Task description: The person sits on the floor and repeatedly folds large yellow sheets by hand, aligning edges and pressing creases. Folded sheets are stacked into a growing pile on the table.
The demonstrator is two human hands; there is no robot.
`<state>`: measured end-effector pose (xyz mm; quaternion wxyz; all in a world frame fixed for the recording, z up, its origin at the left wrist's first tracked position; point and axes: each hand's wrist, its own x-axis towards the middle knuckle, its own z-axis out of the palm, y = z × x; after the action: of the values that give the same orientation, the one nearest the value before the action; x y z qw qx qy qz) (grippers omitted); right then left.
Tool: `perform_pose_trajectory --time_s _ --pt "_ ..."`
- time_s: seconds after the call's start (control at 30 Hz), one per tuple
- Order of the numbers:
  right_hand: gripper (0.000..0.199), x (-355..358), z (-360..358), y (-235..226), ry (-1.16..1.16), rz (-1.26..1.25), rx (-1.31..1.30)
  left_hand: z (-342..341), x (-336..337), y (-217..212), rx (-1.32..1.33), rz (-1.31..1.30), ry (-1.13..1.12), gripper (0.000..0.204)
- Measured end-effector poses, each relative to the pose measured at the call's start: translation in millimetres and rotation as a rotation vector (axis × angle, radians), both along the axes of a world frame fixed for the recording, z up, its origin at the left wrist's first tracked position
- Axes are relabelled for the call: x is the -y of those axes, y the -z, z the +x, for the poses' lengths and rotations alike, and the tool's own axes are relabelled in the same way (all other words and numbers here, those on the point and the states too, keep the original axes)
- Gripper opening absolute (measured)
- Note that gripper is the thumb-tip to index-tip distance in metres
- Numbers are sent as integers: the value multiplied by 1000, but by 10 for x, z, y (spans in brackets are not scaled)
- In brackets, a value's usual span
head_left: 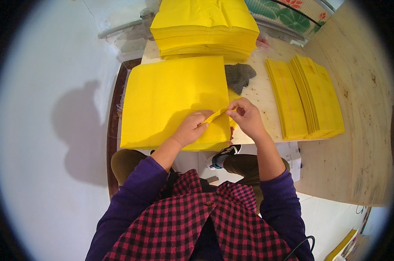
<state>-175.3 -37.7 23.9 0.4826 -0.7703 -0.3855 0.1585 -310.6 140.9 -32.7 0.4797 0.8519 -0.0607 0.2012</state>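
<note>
On the counter before you lies a broad, nearly square sheet, plain bright yellow, smooth, shaded toward its near right. By its right edge, your left grip and right grip pinch a narrow, creased yellow strip between thumb and fingers.

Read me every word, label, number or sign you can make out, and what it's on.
None can be read.
White paper-like item, right of centre: small dark marks, too small to read.
Front yellow sheet and side yellow stacks: no lettering visible.
Patterned panel: leaves and flowers, no readable text.
</note>
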Motion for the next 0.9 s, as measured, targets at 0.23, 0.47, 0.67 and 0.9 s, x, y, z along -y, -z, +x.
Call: perform_pose_trajectory --time_s 0.23,0.47,0.67,0.9 --pt "21 207 -33 172 -231 -106 -72 -6 -24 34 -54 -23 -7 18" --pt "13 84 59 248 -198 -99 -80 13 -47 -1 -1 22 46 25" --pt "7 -38 69 134 -212 -75 -67 -30 -51 -108 -71 22 92 48" --pt "8 -96 59 35 -170 -130 -72 -25 -27 -123 4 44 66 40"
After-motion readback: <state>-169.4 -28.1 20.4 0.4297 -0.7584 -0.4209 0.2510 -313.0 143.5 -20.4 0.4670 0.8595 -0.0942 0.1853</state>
